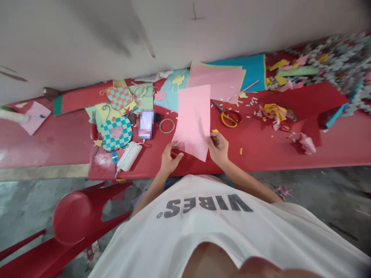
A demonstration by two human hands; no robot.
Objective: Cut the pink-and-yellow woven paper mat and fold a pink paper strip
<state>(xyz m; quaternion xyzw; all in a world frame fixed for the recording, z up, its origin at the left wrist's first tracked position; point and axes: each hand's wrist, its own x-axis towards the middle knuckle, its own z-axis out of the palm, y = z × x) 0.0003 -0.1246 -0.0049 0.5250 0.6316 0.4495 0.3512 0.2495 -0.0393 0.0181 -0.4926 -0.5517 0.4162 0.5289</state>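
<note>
A pink sheet of paper (193,119) lies tilted on the red table (319,143) in front of me. My left hand (169,158) pinches its near left corner with closed fingers. My right hand (218,147) grips the sheet's near right edge, fingers closed on it. Just beyond my right hand lie yellow-handled scissors (228,117) among small paper scraps.
A stack of pink, green and blue sheets (232,77) lies at the back. Woven checkered paper pieces (116,133), a white glue bottle (129,156), a metal ring (167,125) and a phone (145,123) sit to the left. Paper cuttings (336,58) pile up far right. A red chair (72,220) stands near left.
</note>
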